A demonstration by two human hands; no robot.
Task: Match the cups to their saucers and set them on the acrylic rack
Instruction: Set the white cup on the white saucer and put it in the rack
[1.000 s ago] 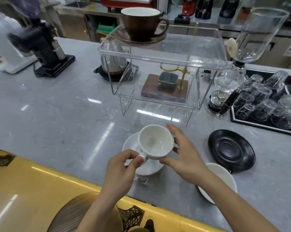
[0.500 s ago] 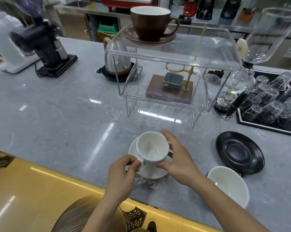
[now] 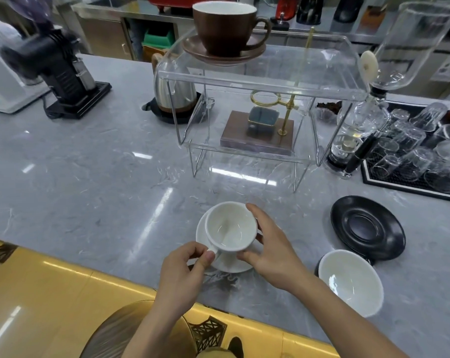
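Observation:
A white cup (image 3: 230,227) sits tilted on a white saucer (image 3: 226,263) near the counter's front edge. My left hand (image 3: 185,270) pinches the cup's handle, and my right hand (image 3: 273,250) cups its right side. To the right lies an empty black saucer (image 3: 367,227), with a second cup (image 3: 350,281), white inside, just in front of it. On the top shelf of the clear acrylic rack (image 3: 270,81) stands a brown cup (image 3: 226,27) on its brown saucer (image 3: 221,54).
A wooden-base brass dripper stand (image 3: 260,131) sits under the rack. A kettle (image 3: 174,94) and a black grinder (image 3: 61,73) stand at the back left. A glass siphon (image 3: 358,120) and a black tray of upturned glasses (image 3: 420,151) are at the right.
The white cup has come down onto the white saucer, still held in both hands. The view has shifted slightly toward the rack.

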